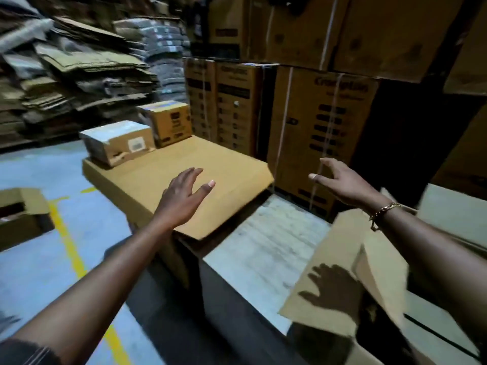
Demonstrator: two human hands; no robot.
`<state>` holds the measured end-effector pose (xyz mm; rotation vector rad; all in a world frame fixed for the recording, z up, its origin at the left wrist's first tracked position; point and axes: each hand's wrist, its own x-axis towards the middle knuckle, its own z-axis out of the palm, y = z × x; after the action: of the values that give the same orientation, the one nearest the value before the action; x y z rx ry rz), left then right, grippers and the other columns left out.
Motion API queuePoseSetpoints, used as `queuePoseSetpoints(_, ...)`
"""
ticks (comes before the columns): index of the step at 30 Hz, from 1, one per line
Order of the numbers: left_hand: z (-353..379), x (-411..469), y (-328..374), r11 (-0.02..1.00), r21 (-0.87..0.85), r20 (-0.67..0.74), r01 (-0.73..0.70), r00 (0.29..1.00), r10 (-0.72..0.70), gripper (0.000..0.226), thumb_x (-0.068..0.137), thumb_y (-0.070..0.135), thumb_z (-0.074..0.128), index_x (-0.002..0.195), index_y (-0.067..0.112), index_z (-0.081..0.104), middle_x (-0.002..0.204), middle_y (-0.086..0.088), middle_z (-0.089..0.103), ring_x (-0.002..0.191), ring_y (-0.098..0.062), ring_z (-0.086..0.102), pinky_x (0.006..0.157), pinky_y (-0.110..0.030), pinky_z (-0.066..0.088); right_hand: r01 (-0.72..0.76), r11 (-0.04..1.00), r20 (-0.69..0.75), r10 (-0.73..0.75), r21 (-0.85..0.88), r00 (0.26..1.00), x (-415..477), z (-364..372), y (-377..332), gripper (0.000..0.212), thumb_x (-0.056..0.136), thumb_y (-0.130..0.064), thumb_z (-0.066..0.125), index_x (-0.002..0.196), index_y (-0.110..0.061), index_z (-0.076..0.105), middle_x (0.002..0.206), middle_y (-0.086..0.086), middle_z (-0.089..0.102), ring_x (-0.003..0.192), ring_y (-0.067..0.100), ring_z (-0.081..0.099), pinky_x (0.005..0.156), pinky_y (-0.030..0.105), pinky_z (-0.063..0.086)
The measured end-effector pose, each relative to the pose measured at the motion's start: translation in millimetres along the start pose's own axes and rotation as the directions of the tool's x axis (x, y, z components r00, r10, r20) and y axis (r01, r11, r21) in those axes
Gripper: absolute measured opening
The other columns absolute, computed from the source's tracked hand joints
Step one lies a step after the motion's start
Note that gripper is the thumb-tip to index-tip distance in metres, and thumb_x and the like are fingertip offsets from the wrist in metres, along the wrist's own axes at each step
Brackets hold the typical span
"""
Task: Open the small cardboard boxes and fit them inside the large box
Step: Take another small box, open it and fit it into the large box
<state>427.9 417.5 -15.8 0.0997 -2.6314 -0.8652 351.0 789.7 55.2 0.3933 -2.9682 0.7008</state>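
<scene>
While lying flat beside the large open brown cardboard box point(253, 248), wide tan cardboard flap point(184, 180) carrying two small cardboard boxes at its far end: taped low brown one with white label point(118, 142), and just behind that, taller brown one with dark print point(168, 122), both shut. Over the flap's near part, left hand point(181, 198), fingers spread, gripping nothing, not clearly touching. To the flap's right, right hand point(340, 180), fingers apart, empty, gold chain bracelet point(382, 214) at the wrist. Nearer than the flap, raised brown flap point(329, 272) bearing a hand's shadow. Behind the flap, strapped printed brown cartons point(316, 122). Left of it, grey floor with yellow line point(68, 238), another open brown box point(21, 214), heaps of flattened cardboard point(66, 75).
</scene>
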Motion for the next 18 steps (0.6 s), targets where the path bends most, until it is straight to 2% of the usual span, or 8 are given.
queuePoseSetpoints(6,-94.4,46.4,-138.8,0.972,-0.136,-0.064,0.194,0.977,-0.204,0.06,0.1,0.056,0.047,0.15,0.024,0.045,0.158,-0.004,0.039,0.145,-0.024,0.034,0.117,-0.043,0.029,0.061,0.979,0.122,-0.087,0.196,0.989,117.4,96.1,-131.3,0.072,0.1,-0.051,0.055,0.157,-0.014,0.031,0.163,0.012,0.033,0.146,0.03,0.036,0.115,0.042,0.031)
queuePoseSetpoints(9,-127.0,61.7,-196.1,0.936,-0.225,-0.1,0.27,0.949,-0.298,0.055,0.099,0.057,0.05,0.146,0.027,0.05,0.154,-0.003,0.045,0.139,-0.023,0.044,0.107,-0.037,0.037,0.056,0.934,0.141,-0.112,0.352,0.984,152.6,141.5,-181.1,0.072,0.097,-0.053,0.058,0.155,-0.016,0.036,0.161,0.009,0.038,0.143,0.027,0.041,0.116,0.041,0.034)
queuePoseSetpoints(11,-142.5,71.0,-229.8,0.916,-0.266,-0.127,0.299,0.931,-0.341,0.053,0.099,0.058,0.049,0.143,0.029,0.052,0.151,-0.004,0.048,0.137,-0.022,0.045,0.104,-0.036,0.038,0.049,0.906,0.168,-0.13,0.42,0.977,170.9,170.3,-211.8,0.073,0.095,-0.057,0.06,0.153,-0.019,0.039,0.16,0.007,0.04,0.139,0.022,0.045,0.111,0.036,0.037)
queuePoseSetpoints(14,-156.7,90.8,-273.3,0.883,-0.335,-0.168,0.329,0.901,-0.399,0.052,0.099,0.058,0.049,0.141,0.027,0.054,0.15,-0.002,0.05,0.138,-0.021,0.045,0.108,-0.038,0.037,0.027,0.855,0.227,-0.168,0.517,0.959,200.8,209.9,-253.1,0.074,0.092,-0.063,0.059,0.153,-0.026,0.037,0.161,0.002,0.038,0.133,0.017,0.044,0.105,0.035,0.037)
queuePoseSetpoints(18,-161.4,121.4,-321.3,0.858,-0.383,-0.189,0.343,0.88,-0.436,0.053,0.1,0.057,0.048,0.142,0.026,0.054,0.15,-0.001,0.05,0.135,-0.019,0.047,0.098,-0.031,0.035,0.029,0.809,0.275,-0.234,0.587,0.933,244.8,258.7,-298.7,0.072,0.094,-0.062,0.058,0.154,-0.029,0.035,0.163,0.0,0.036,0.132,0.014,0.042,0.101,0.034,0.035)
